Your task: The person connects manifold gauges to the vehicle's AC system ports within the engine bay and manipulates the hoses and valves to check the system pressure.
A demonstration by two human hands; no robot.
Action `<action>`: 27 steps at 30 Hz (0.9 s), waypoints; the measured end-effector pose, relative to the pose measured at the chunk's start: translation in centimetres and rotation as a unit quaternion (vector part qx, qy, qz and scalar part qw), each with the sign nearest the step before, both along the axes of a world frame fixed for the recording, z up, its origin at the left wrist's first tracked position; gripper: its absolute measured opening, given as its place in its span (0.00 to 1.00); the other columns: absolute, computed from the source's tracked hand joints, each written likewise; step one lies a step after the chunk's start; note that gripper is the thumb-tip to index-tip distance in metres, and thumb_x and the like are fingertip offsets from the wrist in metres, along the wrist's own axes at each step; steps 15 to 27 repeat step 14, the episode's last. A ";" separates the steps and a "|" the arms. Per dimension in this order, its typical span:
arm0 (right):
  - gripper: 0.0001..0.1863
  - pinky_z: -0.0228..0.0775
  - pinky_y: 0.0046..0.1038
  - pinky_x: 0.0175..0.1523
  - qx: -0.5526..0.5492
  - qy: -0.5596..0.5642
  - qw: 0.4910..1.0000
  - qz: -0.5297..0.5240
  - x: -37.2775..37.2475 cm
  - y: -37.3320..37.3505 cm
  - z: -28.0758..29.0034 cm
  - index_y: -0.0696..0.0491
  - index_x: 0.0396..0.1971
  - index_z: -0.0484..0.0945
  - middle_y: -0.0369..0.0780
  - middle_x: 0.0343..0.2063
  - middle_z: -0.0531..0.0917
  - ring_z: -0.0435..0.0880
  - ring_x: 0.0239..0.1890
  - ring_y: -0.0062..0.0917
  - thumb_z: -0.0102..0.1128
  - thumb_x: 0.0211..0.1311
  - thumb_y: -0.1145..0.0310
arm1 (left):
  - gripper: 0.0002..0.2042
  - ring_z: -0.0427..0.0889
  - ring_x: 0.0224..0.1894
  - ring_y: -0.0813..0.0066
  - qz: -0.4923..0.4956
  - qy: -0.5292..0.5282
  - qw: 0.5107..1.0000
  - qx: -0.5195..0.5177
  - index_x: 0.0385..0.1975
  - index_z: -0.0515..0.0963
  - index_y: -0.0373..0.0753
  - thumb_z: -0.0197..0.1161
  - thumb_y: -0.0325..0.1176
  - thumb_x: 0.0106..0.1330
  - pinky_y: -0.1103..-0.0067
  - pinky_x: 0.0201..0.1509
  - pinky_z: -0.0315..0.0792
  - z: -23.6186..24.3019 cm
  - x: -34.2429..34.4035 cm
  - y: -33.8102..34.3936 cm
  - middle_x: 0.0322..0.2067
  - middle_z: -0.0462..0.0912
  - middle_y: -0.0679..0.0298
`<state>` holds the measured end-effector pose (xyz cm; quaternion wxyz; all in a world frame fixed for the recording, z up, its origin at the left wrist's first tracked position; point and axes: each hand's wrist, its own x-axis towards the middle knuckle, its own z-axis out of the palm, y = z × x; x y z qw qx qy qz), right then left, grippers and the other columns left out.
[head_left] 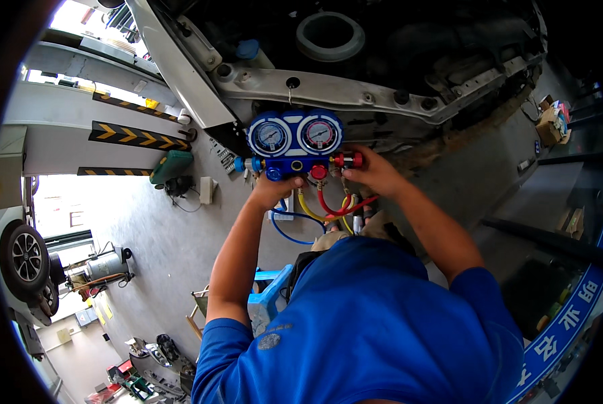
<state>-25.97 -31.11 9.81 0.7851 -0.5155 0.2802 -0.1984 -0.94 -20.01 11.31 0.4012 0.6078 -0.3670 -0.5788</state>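
Observation:
A blue manifold gauge set [295, 143] with two round dials hangs by a hook from the front crossmember [328, 94] of a car with its engine bay exposed. My left hand [276, 193] is closed on the lower edge of its blue body, below the dials. At the other end, the fingers of my right hand [372, 174] are wrapped round the red side fitting [348, 159]. A blue fitting [247, 164] sticks out on the left side. Below the body hang a red hose [345, 209], a yellow hose [309, 210] and a blue hose [284, 234].
A blue stool [269, 294] stands by my left side. On the floor to the left are a green case [171, 166], a small white box [208, 190] and a tool set [222, 158]. Farther left is a grey tank [107, 266]; a cardboard box [551, 126] lies far right.

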 end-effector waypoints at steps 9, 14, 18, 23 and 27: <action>0.42 0.59 0.34 0.63 0.094 -0.085 0.990 0.069 0.2 2.6 5.4 0.55 0.65 0.48 0.44 0.56 0.68 0.67 0.59 0.29 0.63 0.52 0.78 | 0.26 0.62 0.16 0.86 -0.014 0.179 0.984 0.017 0.43 0.74 0.43 0.74 0.46 0.45 0.88 0.17 0.49 -0.4 5.4 -1.0 0.25 0.76 0.70; 0.46 0.59 0.37 0.63 0.039 -0.119 0.988 0.085 -1.6 1.2 7.1 0.51 0.67 0.44 0.46 0.57 0.67 0.67 0.60 0.33 0.63 0.51 0.77 | 0.32 0.74 0.33 0.74 -0.063 0.046 0.997 -0.010 0.50 0.70 0.41 0.70 0.52 0.48 0.79 0.37 0.65 3.0 3.7 -0.6 0.35 0.79 0.63; 0.46 0.59 0.37 0.63 0.039 -0.119 0.988 0.085 -1.6 1.2 7.1 0.51 0.67 0.44 0.46 0.57 0.67 0.67 0.60 0.33 0.63 0.51 0.77 | 0.32 0.74 0.33 0.74 -0.063 0.046 0.997 -0.010 0.50 0.70 0.41 0.70 0.52 0.48 0.79 0.37 0.65 3.0 3.7 -0.6 0.35 0.79 0.63; 0.46 0.59 0.37 0.63 0.039 -0.119 0.988 0.085 -1.6 1.2 7.1 0.51 0.67 0.44 0.46 0.57 0.67 0.67 0.60 0.33 0.63 0.51 0.77 | 0.32 0.74 0.33 0.74 -0.063 0.046 0.997 -0.010 0.50 0.70 0.41 0.70 0.52 0.48 0.79 0.37 0.65 3.0 3.7 -0.6 0.35 0.79 0.63; 0.46 0.59 0.37 0.63 0.039 -0.119 0.988 0.085 -1.6 1.2 7.1 0.51 0.67 0.44 0.46 0.57 0.67 0.67 0.60 0.33 0.63 0.51 0.77 | 0.32 0.74 0.33 0.74 -0.063 0.046 0.997 -0.010 0.50 0.70 0.41 0.70 0.52 0.48 0.79 0.37 0.65 3.0 3.7 -0.6 0.35 0.79 0.63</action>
